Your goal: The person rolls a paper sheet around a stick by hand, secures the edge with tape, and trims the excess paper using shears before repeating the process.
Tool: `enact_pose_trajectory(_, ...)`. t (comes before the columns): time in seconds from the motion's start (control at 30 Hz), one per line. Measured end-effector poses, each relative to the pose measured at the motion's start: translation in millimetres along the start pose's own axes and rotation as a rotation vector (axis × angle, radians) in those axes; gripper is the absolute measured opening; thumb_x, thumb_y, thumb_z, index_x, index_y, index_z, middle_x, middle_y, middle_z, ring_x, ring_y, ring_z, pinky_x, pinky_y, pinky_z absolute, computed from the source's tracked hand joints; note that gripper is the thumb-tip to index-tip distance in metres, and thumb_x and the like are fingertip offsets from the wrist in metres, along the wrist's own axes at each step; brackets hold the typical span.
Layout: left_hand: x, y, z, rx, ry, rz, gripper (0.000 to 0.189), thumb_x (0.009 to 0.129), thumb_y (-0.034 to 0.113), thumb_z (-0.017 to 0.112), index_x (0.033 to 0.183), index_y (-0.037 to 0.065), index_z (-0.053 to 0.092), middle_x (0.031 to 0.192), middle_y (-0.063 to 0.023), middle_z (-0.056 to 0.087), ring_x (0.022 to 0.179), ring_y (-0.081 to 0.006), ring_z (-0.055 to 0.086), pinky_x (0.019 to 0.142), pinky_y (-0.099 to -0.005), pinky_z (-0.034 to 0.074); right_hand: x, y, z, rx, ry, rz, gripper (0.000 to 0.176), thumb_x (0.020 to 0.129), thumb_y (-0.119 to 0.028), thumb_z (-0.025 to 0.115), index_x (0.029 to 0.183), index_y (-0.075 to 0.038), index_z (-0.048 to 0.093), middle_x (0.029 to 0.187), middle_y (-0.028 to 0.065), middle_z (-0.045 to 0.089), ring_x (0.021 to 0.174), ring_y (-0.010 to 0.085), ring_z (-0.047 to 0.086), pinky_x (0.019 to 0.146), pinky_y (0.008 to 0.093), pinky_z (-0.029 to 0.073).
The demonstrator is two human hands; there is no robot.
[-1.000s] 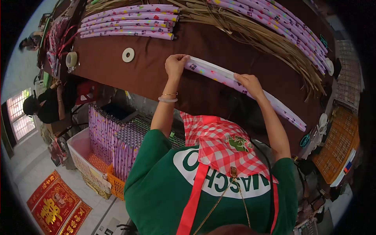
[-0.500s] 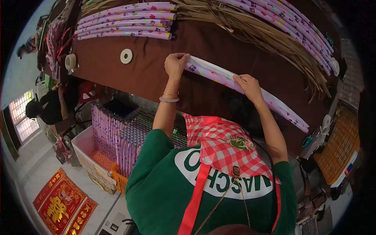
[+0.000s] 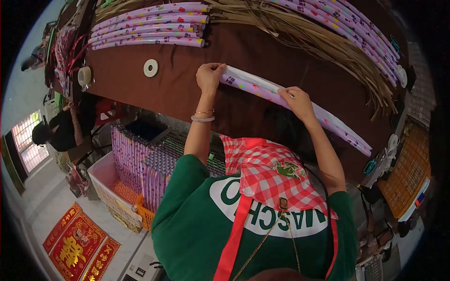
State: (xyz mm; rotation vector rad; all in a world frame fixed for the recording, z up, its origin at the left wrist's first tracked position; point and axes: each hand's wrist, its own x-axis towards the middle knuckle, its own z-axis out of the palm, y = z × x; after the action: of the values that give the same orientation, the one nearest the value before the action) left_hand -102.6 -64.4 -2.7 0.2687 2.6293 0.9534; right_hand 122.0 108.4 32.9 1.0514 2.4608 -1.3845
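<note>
A long purple patterned paper roll (image 3: 337, 125) with a white edge lies across the brown table (image 3: 187, 93) in front of me. My left hand (image 3: 211, 77) grips its left end, fingers curled over the paper. My right hand (image 3: 296, 102) presses down on the roll near its middle, fingers folded over the top. The roll runs on past my right hand toward the table's right edge.
Several finished purple rolls (image 3: 150, 28) lie at the far left, more (image 3: 356, 33) at the far right beside a heap of thin brown strips (image 3: 304, 37). Tape rolls (image 3: 151, 68) (image 3: 85, 75) sit on the table. Bins of rolls (image 3: 136, 164) stand below. A seated person (image 3: 56, 129) is at left.
Both hands stay on the roll with almost no shift; my right hand has slid slightly leftward along it. The view has drifted a little.
</note>
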Motion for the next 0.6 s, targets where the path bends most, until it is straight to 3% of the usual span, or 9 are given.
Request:
enact_pose_trajectory(0.33,-3.0,4.3,4.8,0.108,0.068,-0.001,0.022,0.064,0.03,0.071,0.073,0.01,0.07,0.075,-0.0099,0.064,0.073,-0.0274,0.061,0.066,-0.0382,0.048,1.6,-3.4,-4.5,-0.045,-0.031,0.02,0.048,0.082,-0.043,0.053,0.077,0.003,0.063,0.092,0.0138,0.062,0.084,0.0277,0.059,0.074,0.0324,0.044)
enact_pose_trajectory(0.5,-0.3,0.1,6.4,0.104,0.071,0.032,0.022,0.064,0.029,0.071,0.074,0.01,0.07,0.078,-0.01,0.064,0.077,-0.028,0.06,0.067,-0.0398,0.047,-6.6,-5.5,-29.3,0.052,-0.166,0.133,0.053,0.083,-0.046,0.051,0.085,0.005,0.063,0.094,0.0131,0.062,0.085,0.0219,0.059,0.074,0.03,0.044)
enact_pose_trajectory(0.6,0.7,4.5,3.7,0.143,0.05,0.025,0.021,0.064,0.029,0.071,0.074,0.01,0.07,0.077,-0.0094,0.065,0.075,-0.0272,0.061,0.067,-0.0388,0.048,-19.5,8.5,-49.6,0.085,-0.125,0.186,0.053,0.084,-0.046,0.051,0.088,0.006,0.063,0.094,0.0117,0.062,0.082,0.0192,0.059,0.072,0.0289,0.044)
